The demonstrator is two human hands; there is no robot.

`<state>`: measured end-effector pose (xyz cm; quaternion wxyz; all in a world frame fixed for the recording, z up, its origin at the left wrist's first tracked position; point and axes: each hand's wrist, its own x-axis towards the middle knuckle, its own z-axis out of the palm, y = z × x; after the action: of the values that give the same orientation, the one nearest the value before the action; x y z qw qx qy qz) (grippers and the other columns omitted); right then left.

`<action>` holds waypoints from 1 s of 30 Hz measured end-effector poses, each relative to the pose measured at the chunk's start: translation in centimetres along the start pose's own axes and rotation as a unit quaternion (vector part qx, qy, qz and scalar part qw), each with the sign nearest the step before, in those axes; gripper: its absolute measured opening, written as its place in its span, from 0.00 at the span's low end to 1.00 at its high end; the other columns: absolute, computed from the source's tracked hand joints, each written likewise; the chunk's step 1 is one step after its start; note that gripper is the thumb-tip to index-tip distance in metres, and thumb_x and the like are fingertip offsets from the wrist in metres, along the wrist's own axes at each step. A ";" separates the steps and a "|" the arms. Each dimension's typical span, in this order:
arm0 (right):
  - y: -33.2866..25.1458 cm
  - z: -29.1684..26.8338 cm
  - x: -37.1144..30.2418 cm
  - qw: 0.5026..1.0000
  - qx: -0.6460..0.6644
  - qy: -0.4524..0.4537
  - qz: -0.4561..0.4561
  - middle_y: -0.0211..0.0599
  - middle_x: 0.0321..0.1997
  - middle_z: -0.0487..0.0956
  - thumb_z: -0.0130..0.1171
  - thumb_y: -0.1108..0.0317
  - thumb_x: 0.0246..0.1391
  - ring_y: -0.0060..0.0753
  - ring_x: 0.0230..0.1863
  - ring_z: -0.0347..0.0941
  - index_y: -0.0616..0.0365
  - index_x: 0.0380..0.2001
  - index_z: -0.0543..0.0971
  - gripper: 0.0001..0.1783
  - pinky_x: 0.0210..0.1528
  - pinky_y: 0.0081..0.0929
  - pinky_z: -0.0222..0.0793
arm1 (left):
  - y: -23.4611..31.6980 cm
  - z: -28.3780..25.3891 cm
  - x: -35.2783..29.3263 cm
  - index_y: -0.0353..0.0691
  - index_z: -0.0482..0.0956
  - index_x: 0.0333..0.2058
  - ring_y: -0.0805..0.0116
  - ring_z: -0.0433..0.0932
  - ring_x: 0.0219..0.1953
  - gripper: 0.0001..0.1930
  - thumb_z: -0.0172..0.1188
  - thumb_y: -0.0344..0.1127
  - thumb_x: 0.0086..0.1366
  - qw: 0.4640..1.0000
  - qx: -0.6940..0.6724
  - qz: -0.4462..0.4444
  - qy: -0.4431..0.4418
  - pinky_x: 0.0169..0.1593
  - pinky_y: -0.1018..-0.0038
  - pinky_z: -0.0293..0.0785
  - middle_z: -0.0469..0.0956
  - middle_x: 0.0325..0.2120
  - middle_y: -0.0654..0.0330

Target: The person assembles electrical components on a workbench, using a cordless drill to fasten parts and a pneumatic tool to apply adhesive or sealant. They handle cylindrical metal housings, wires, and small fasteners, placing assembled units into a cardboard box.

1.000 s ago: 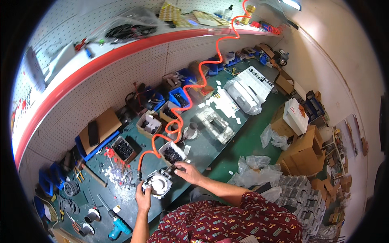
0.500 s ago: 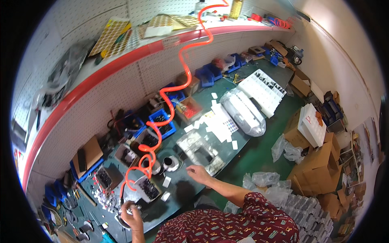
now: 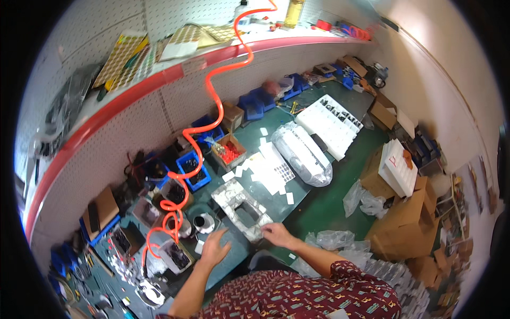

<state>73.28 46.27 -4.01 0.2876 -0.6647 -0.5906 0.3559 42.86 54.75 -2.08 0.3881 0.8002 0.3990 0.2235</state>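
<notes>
My left hand [image 3: 214,250] is over the bench's near edge, thumb and fingers apart, with nothing seen in it. Just beyond it stand silver-white round cups with dark openings; the nearest cup [image 3: 204,223] is close to its fingertips. My right hand [image 3: 280,235] is at the near right corner of a pale, mottled block [image 3: 226,198] with a rectangular opening. Its fingers are drawn together at that corner; whatever is between them is too small to make out. A white curved part [image 3: 150,293] lies on the bench left of my left forearm.
A coiled orange air hose [image 3: 215,95] hangs down to the bench beside a bin of black parts [image 3: 176,256]. Beyond the block are white cards and sheets [image 3: 268,173], a plastic-wrapped white unit [image 3: 302,154] and a white tray [image 3: 332,127]. Cardboard boxes [image 3: 404,212] stand at right.
My left hand has left the hose end and white part and moved right, toward the block. My right hand has shifted right along the block's near side. The view has shifted slightly.
</notes>
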 end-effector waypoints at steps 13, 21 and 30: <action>10.7 -8.3 8.1 0.993 0.049 -0.111 -0.005 0.40 0.39 0.86 0.61 0.71 0.59 0.27 0.37 0.81 0.68 0.47 0.83 0.16 0.41 0.25 0.77 | 0.3 12.3 7.4 0.51 0.60 0.71 0.45 0.48 0.76 0.39 0.62 0.45 0.63 0.952 0.197 -0.169 -0.163 0.72 0.39 0.51 0.56 0.72 0.47; 9.9 -11.1 21.8 0.989 0.003 -0.112 -0.100 0.46 0.35 0.87 0.62 0.71 0.59 0.36 0.38 0.85 0.66 0.44 0.84 0.12 0.44 0.30 0.78 | 2.2 15.4 7.7 0.46 0.66 0.68 0.47 0.51 0.75 0.38 0.64 0.43 0.58 0.953 0.153 -0.231 -0.119 0.69 0.35 0.55 0.63 0.69 0.47; -0.3 -2.1 43.7 0.968 -0.068 0.030 -0.238 0.63 0.53 0.80 0.64 0.63 0.56 0.63 0.56 0.77 0.68 0.62 0.71 0.33 0.60 0.45 0.72 | 4.2 16.1 8.0 0.46 0.69 0.65 0.52 0.56 0.73 0.34 0.66 0.38 0.59 0.949 0.096 -0.288 -0.084 0.70 0.37 0.53 0.68 0.65 0.54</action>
<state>76.93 89.70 -8.36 0.3359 -0.5332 -0.7459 0.2155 60.18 52.48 -7.92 0.3898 0.7003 0.5980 -0.0057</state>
